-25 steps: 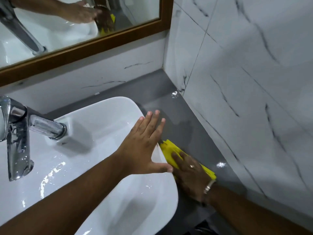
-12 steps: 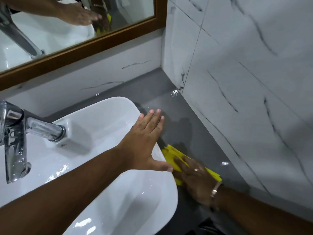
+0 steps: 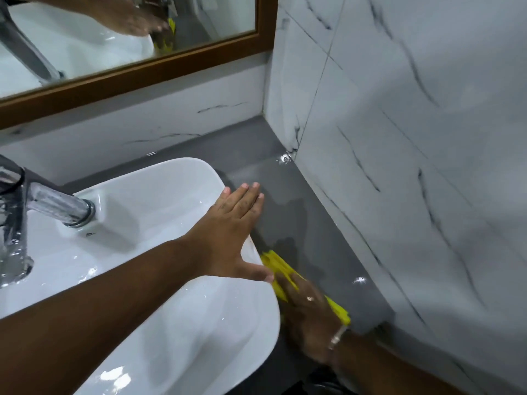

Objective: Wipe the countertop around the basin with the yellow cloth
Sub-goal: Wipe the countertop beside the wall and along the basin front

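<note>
The yellow cloth (image 3: pixel 278 266) lies flat on the grey countertop (image 3: pixel 288 195), in the narrow strip between the white basin (image 3: pixel 159 189) and the tiled side wall. My right hand (image 3: pixel 309 309) presses down on the cloth, covering most of it, with a ring and a bracelet showing. My left hand (image 3: pixel 231 232) rests flat on the basin's right rim, fingers spread and reaching over the edge, holding nothing.
A chrome tap (image 3: pixel 54 206) stands at the basin's left. A wood-framed mirror (image 3: pixel 142 72) hangs on the back wall. White marble-patterned tiles (image 3: pixel 399 166) close the counter on the right. The countertop's front edge is near my right wrist.
My right hand has pulled the cloth slightly back toward the front edge of the counter. My left hand stays on the basin rim.
</note>
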